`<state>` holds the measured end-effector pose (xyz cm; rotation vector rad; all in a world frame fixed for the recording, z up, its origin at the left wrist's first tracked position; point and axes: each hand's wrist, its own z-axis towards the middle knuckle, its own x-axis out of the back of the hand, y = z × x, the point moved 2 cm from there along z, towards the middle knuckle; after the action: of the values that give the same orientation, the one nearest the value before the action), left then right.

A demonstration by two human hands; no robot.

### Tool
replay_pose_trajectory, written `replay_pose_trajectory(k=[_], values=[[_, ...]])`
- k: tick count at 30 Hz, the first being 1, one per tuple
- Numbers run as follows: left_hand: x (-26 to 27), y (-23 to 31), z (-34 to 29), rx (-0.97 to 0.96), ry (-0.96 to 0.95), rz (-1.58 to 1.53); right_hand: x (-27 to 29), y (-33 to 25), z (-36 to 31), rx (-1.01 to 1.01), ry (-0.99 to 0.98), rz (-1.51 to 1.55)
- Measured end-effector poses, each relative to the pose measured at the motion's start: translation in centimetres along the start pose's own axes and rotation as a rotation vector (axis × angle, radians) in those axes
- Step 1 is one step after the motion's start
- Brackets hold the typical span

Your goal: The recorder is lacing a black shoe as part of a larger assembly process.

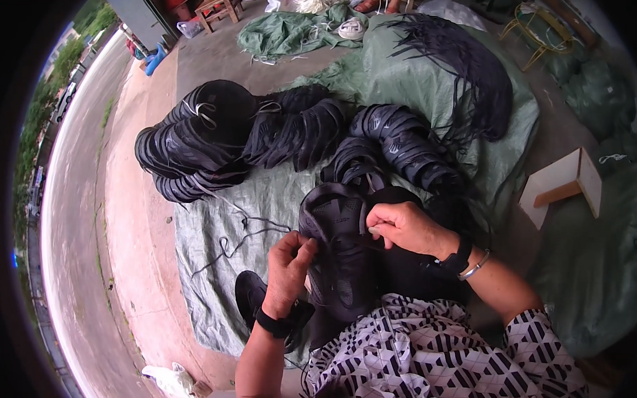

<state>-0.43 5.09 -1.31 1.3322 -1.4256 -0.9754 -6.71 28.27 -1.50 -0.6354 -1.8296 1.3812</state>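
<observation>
A black shoe (pixel 343 268) lies on my lap, its opening and tongue pointing away from me. On its left edge, my left hand (pixel 289 267) is closed, thumb and forefinger pinched together. My right hand (pixel 407 229) pinches at the shoe's right edge beside the tongue. What either pinch holds is too small to make out. A dark shoelace (pixel 260 223) runs over the green sheet up to my left fingers. Left of my left wrist, another black shoe (pixel 250 294) lies partly behind my forearm.
Bundles of dark shoe uppers (pixel 197 140) lie stacked on the green woven sheet (pixel 276 193), with another row (pixel 401 143) in front of me. A heap of dark laces (pixel 479 74) covers a sack. An angled board piece (pixel 565 187) stands at right. A person's feet (pixel 382 6) show at the back.
</observation>
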Motion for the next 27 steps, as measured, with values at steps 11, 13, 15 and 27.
replay_pose_trajectory(k=[11, 13, 15, 27], values=[[-0.5, 6.7, 1.4, -0.763, -0.047, 1.001, 0.7, -3.2, 0.9, 0.879, 0.050, -1.013], [-0.1, 7.3, 1.9, -0.771, -0.177, 1.029, 0.9, -3.5, 1.1, 0.859, -0.049, -1.093], [0.0, 7.5, 2.4, -0.724, -0.395, 1.193, 0.9, -3.6, 1.4, 0.761, -0.223, -1.097], [-2.3, 6.3, 3.1, -0.603, -0.402, 1.245, -0.2, -3.1, 2.7, 0.243, -0.359, -0.777]])
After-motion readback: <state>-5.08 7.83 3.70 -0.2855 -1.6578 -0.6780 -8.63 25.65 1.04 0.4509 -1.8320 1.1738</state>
